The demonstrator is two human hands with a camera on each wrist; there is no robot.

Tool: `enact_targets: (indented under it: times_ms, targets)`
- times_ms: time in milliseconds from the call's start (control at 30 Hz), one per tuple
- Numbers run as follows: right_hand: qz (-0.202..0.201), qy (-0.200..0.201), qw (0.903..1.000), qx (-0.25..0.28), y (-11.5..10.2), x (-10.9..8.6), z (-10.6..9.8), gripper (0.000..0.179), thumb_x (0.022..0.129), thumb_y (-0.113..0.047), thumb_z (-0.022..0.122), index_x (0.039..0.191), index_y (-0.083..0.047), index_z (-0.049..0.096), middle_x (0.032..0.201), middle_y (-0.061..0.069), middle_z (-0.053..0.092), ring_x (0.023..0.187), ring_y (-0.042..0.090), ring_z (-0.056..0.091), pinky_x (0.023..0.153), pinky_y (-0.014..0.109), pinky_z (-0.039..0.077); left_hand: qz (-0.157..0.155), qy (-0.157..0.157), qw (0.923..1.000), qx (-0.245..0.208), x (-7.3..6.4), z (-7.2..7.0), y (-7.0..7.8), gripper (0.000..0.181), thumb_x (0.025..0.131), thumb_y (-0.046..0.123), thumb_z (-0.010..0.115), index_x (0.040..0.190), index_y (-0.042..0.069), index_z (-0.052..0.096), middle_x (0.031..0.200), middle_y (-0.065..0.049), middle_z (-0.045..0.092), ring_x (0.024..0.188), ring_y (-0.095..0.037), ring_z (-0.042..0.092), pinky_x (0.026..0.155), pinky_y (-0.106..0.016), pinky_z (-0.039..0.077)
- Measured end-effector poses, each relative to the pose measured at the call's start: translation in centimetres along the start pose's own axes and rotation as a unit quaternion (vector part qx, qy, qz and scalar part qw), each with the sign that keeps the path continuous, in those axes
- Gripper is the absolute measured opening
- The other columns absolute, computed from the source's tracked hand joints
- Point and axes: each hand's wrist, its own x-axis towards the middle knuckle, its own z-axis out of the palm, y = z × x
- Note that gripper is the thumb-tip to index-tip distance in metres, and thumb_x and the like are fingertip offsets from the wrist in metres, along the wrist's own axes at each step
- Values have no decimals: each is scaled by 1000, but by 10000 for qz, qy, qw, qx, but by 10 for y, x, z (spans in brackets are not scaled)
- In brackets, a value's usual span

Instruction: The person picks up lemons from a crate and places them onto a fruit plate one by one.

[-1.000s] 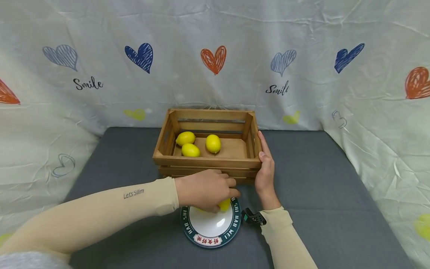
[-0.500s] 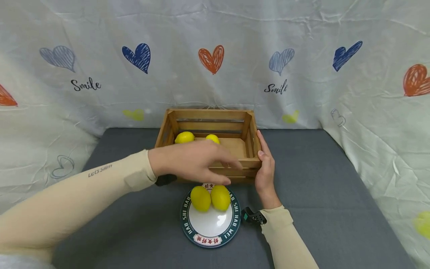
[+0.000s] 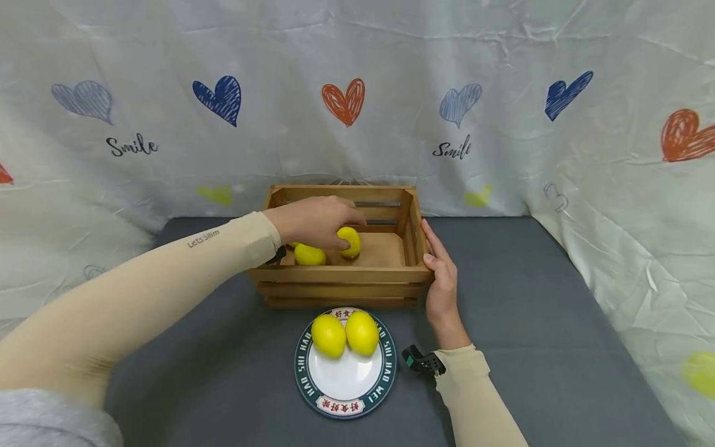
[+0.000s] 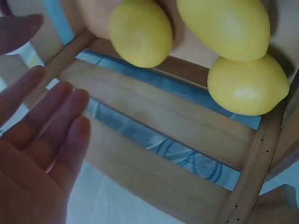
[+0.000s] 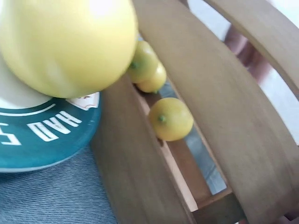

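I note the rear lemon (image 4: 250,88) nearly hidden, in head view, by the left grip (image 3: 315,222), loose-fingered beside the rightmost lemon (image 3: 350,243) inside the wooden crate (image 3: 341,274). Right grip (image 3: 442,282), straight-fingered, touches its side.

Clock centred on crate (image 3: 343,274), head view: way down inside at 3 o'clock. Lemon (image 3: 310,255) blocks 8, left hand (image 3: 315,222) 10; right hand (image 3: 441,279) outside 3, plate (image 3: 344,380) outside 6.

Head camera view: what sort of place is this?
Probably a staged tabletop corner indoors: a heart-printed curtain hangs behind and beside a dark grey table, with a wooden crate and a plate set out on it.
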Motion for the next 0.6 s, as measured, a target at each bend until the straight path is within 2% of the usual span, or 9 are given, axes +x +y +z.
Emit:
enact_targets:
  times_ms: [133, 233, 433, 600]
  targets:
    - [89, -81, 9999, -14, 0, 1, -5, 65, 99, -15, 37, 161, -27, 53, 168, -9, 49, 161, 13, 37, 135, 46, 20, -104, -342, 9992, 171, 15, 2, -6, 57, 99, 27, 77, 153, 17, 61, 152, -10, 60, 129, -28, 65, 111, -48, 56]
    - [100, -52, 9999, -48, 0, 1, -6, 64, 100, -16, 37, 160, -29, 54, 168, -11, 50, 161, 11, 38, 135, 45, 22, -111, -477, 9986, 193, 24, 3, -8, 61, 96, 26, 80, 153, 18, 61, 153, -11, 59, 126, -28, 64, 109, -47, 57]
    - [86, -1, 10000, -35, 0, 2, -4, 65, 99, -15, 36, 161, -26, 53, 168, -9, 50, 160, 13, 39, 133, 42, 25, -210, -727, 9971, 78, 37, 9, -12, 66, 91, 24, 85, 152, 18, 62, 156, -10, 57, 127, -28, 60, 110, -47, 56]
    - [71, -28, 9999, -113, 1, 2, -3, 65, 99, -16, 36, 161, -26, 53, 169, -7, 49, 160, 16, 39, 133, 46, 25, -305, -1045, 9940, -118, 47, 20, -19, 69, 90, 26, 88, 153, 17, 61, 159, -8, 57, 131, -30, 59, 109, -48, 57]
